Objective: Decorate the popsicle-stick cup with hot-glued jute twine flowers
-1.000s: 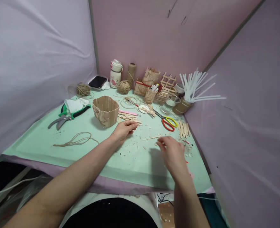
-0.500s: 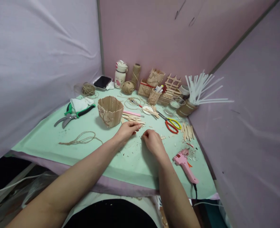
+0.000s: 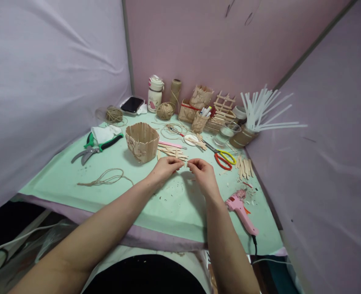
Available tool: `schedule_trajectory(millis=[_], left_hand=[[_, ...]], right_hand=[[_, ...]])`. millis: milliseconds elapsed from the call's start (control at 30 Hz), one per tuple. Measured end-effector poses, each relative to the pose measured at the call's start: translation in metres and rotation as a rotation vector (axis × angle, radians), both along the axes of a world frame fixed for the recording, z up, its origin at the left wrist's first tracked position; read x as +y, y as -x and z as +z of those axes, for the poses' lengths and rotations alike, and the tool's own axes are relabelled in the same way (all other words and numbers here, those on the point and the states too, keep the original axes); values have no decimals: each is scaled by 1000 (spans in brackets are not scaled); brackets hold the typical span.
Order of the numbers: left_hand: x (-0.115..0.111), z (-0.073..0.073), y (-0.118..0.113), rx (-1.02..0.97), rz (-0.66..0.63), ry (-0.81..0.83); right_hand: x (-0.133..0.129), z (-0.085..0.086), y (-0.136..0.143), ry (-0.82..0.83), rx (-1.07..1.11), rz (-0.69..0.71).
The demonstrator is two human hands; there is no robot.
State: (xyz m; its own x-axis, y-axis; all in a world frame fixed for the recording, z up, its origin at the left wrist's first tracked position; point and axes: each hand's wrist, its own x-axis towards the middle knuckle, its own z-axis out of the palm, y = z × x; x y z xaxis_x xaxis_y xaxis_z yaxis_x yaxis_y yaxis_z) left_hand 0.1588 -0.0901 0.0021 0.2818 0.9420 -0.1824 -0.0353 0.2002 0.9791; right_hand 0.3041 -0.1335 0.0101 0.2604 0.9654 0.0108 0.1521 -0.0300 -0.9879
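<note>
Over the middle of the green-covered table (image 3: 107,204), my left hand (image 3: 168,168) and my right hand (image 3: 201,170) meet almost fingertip to fingertip. Each is closed in a pinch. A tiny pale piece shows between the fingertips, too small to make out. Just beyond my left hand lies a pile of flat wooden sticks (image 3: 171,151), with a pink pen (image 3: 170,144) behind it. A wooden-stick container (image 3: 142,143) stands upright to the left of the pile. Small scraps are scattered below my hands.
Green-handled pruners (image 3: 90,152) and a loop of twine (image 3: 102,179) lie left. Scissors (image 3: 225,159), more sticks (image 3: 244,167) and a pink glue gun (image 3: 241,210) lie right. At the back stand a bottle (image 3: 155,96), a twine ball (image 3: 165,111) and white glue sticks (image 3: 260,110).
My right hand has risen and moved toward my left hand's fingertips, closing the gap between them. The view has shifted slightly.
</note>
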Motion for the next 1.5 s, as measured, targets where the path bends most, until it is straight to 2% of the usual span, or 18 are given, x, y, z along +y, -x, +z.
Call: schedule_trajectory(millis=[733,1000,1267,1500], left_hand=[[-3,1,-1,-35,14,9],[-1,-3,-1,-64,3,12],[-1,-1,-2,-98,24,64],[-2,0,-2,-105,27,75]], right_hand=[[-1,2,5,22,2,-32],[1,-1,5,15,0,-29],[-1,0,5,20,24,-42],[-2,-1,4,29,-45,-17]])
